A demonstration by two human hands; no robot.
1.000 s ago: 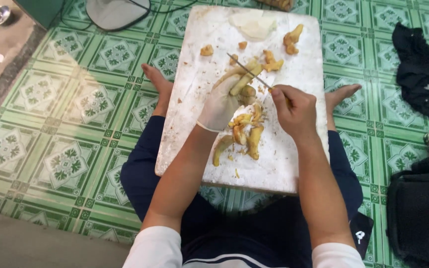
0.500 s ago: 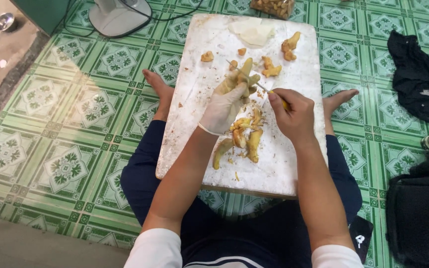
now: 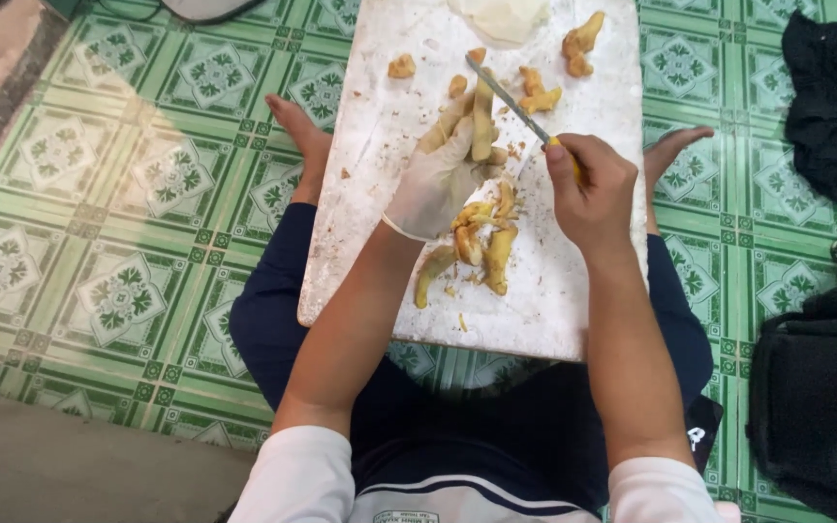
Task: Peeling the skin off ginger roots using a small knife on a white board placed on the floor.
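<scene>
Hands (image 3: 438,179) over white board (image 3: 370,145), green tiles (image 3: 118,242)

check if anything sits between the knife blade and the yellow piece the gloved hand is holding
Nothing visible does. The knife in the right hand lies straight against the yellow piece held up by the gloved left hand; the other pieces lie nearer the person's lap.

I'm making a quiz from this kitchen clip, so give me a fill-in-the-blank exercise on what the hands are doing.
1. The left hand wears a white ____.
2. The right hand holds a ____ with a yellow handle.
3. The pile of pieces lies on a white ____ over the person's legs.

Missing words: glove; knife; board
</scene>
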